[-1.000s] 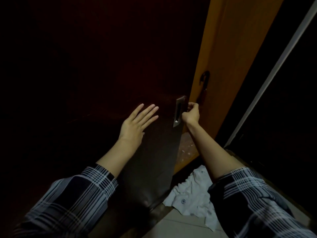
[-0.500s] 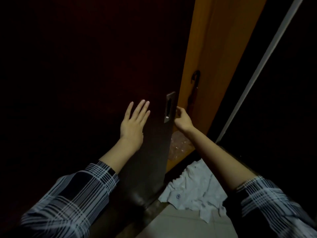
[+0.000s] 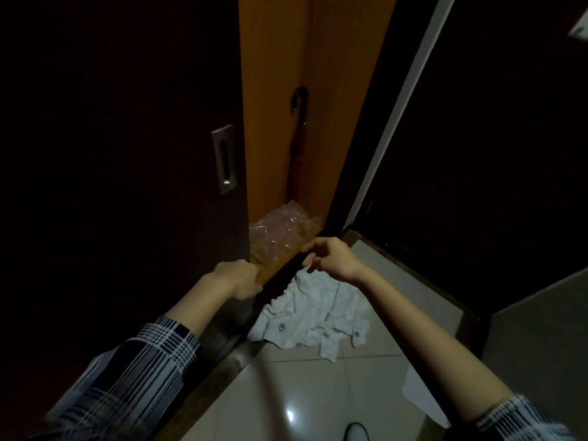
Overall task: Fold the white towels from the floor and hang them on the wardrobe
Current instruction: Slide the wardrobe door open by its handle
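A crumpled heap of white towels (image 3: 318, 316) lies on the tiled floor against the wardrobe's base. The dark sliding wardrobe door (image 3: 127, 186), with a metal recessed handle (image 3: 225, 159), stands slid to the left, and the orange inside of the wardrobe (image 3: 273, 122) shows. My left hand (image 3: 237, 280) is low at the door's right edge, its fingers curled round that edge. My right hand (image 3: 331, 259) hovers just above the top of the towel heap with loosely curled fingers and holds nothing.
Inside the wardrobe a dark closed umbrella (image 3: 297, 138) hangs against the orange panel, above a crumpled clear plastic bag (image 3: 280, 237) on the wardrobe's floor. A white-edged dark panel (image 3: 477, 154) stands on the right. Glossy floor tiles (image 3: 318, 393) stretch toward me.
The door has slid further left. Both hands have dropped from handle height to floor level: the left from flat on the door to its lower edge, the right off the door's edge to above the towels.
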The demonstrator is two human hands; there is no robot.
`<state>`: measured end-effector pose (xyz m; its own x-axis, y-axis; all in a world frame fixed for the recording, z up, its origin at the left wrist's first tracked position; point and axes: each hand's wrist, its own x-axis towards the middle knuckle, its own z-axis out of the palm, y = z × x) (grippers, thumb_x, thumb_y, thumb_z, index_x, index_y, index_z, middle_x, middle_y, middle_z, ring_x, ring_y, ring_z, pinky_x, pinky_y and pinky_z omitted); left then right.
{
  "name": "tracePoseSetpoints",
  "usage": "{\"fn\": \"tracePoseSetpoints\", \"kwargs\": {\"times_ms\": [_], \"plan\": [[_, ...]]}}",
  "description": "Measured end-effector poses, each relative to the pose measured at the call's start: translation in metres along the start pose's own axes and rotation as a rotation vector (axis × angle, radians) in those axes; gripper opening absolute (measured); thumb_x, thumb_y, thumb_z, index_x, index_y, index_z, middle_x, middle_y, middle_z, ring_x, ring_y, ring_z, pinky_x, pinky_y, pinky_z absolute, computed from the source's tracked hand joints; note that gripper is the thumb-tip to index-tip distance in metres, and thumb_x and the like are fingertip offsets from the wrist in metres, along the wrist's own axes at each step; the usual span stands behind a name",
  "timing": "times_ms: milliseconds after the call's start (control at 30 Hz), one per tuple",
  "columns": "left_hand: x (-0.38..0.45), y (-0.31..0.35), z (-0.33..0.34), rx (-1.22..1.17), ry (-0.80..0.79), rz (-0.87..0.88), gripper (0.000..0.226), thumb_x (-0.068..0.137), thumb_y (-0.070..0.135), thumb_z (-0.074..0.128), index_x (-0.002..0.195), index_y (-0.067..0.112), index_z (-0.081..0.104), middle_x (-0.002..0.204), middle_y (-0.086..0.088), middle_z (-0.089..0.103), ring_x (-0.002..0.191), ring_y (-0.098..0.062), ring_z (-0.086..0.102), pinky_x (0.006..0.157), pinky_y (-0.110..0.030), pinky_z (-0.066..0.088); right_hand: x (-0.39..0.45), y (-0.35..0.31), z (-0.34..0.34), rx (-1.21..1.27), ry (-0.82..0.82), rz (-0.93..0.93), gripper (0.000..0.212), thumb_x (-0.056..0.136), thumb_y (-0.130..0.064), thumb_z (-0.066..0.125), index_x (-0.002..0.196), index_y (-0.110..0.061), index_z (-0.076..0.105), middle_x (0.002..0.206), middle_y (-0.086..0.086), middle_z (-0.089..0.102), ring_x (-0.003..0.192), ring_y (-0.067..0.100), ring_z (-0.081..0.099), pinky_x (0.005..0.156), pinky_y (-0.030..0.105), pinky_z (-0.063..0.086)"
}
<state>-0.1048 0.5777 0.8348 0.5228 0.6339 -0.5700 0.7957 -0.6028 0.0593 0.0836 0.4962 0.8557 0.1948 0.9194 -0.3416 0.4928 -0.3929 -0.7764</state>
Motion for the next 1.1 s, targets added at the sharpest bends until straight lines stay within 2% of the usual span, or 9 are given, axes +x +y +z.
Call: {"fn": "tracePoseSetpoints", "kwargs": {"times_ms": [167,333,433,567,733,800,900,1000,1100], "plan": [[0.035,0.056,0.013,-0.133,-0.064,-0.006,0.053,0.097,0.042,0.046,0.145,0.022,0.037,0.145,-0.007,0.043,0.129,-0.026,0.046,0.099,-0.033,0.041,0.000,0.067,-0.045,-0.055,-0.060,0.015,0.036,0.086,0.016,0.042,0.113,0.001,0.059,0.086,0.011,0.066,0.070,0.013,0.062,0.054,0.007,0.042],[0.080,0.124,0.017,-0.286,-0.068,-0.054,0.047,0.097,0.038,0.046,0.141,0.020,0.043,0.141,-0.006,0.048,0.124,-0.025,0.049,0.099,-0.034,0.043,0.020,0.134,-0.114,-0.093,-0.099,0.042,0.037,0.087,0.014,0.040,0.114,-0.001,0.060,0.080,0.005,0.067,0.069,0.011,0.063,0.056,0.007,0.042],[0.104,0.161,0.018,-0.350,-0.053,-0.079,0.047,0.099,0.036,0.043,0.142,0.017,0.042,0.145,-0.005,0.045,0.129,-0.023,0.045,0.099,-0.031,0.038,0.035,0.166,-0.151,-0.119,-0.132,0.054,0.038,0.086,0.015,0.040,0.113,-0.002,0.061,0.077,0.002,0.066,0.068,0.011,0.062,0.059,0.009,0.043],[0.131,0.189,0.026,-0.439,-0.030,-0.184,0.044,0.098,0.039,0.044,0.139,0.024,0.046,0.144,0.001,0.046,0.128,-0.020,0.046,0.100,-0.031,0.040,0.067,0.195,-0.181,-0.150,-0.176,0.053,0.038,0.085,0.016,0.041,0.110,-0.003,0.062,0.080,0.006,0.066,0.069,0.010,0.062,0.061,0.010,0.044],[0.161,0.198,0.035,-0.538,-0.056,-0.278,0.041,0.100,0.029,0.045,0.139,0.015,0.046,0.143,-0.006,0.046,0.129,-0.023,0.045,0.102,-0.028,0.036,0.118,0.213,-0.184,-0.222,-0.231,0.037,0.034,0.086,0.014,0.044,0.109,-0.001,0.064,0.086,0.013,0.068,0.073,0.011,0.060,0.063,0.010,0.043],[0.179,0.194,0.043,-0.589,-0.054,-0.331,0.042,0.101,0.026,0.044,0.140,0.014,0.044,0.144,-0.008,0.045,0.131,-0.025,0.043,0.104,-0.030,0.033,0.144,0.221,-0.179,-0.252,-0.245,0.018,0.031,0.088,0.011,0.047,0.109,-0.002,0.066,0.094,0.016,0.070,0.078,0.015,0.061,0.067,0.015,0.047],[0.217,0.187,0.067,-0.680,-0.071,-0.374,0.042,0.100,0.026,0.044,0.140,0.013,0.044,0.144,-0.010,0.045,0.131,-0.024,0.043,0.107,-0.031,0.032,0.184,0.238,-0.169,-0.314,-0.286,0.015,0.026,0.091,0.005,0.049,0.108,-0.003,0.067,0.096,0.013,0.069,0.088,0.026,0.063,0.081,0.031,0.050],[0.258,0.181,0.086,-0.756,-0.099,-0.415,0.041,0.100,0.027,0.044,0.139,0.013,0.045,0.142,-0.008,0.047,0.130,-0.023,0.044,0.106,-0.030,0.033,0.224,0.260,-0.160,-0.389,-0.349,0.028,0.030,0.089,0.007,0.051,0.111,-0.005,0.066,0.099,0.010,0.067,0.097,0.023,0.062,0.079,0.023,0.046],[0.294,0.180,0.109,-0.829,-0.153,-0.422,0.043,0.101,0.032,0.040,0.141,0.015,0.041,0.149,-0.006,0.038,0.136,-0.021,0.036,0.111,-0.029,0.028,0.263,0.281,-0.148,-0.403,-0.391,0.088,0.033,0.088,0.007,0.050,0.113,-0.006,0.066,0.106,0.013,0.068,0.096,0.020,0.062,0.064,0.010,0.042]]}}
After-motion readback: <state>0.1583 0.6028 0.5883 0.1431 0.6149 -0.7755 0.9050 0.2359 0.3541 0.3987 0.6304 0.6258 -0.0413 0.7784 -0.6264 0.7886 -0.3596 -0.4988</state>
